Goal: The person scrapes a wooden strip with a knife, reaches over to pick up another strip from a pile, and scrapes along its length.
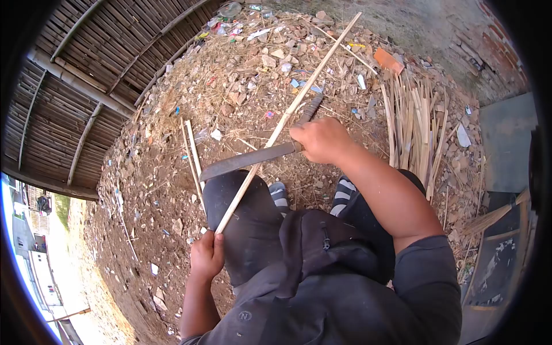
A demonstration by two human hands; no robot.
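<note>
My left hand is closed around the lower end of a long, pale split-bamboo strip, beside my left knee. The strip slants up and away to the right. My right hand grips a machete with a dark, broad blade. That blade points left over my left knee and crosses the strip, its flat toward me; whether the edge touches the strip I cannot tell. A dark ridged handle part sticks out beyond my right fist.
A pile of split strips lies to the right, and two thin strips lean by my left knee. Rubble and litter cover the ground. A bamboo-slat wall stands at left, a brick wall at upper right, near a grey panel.
</note>
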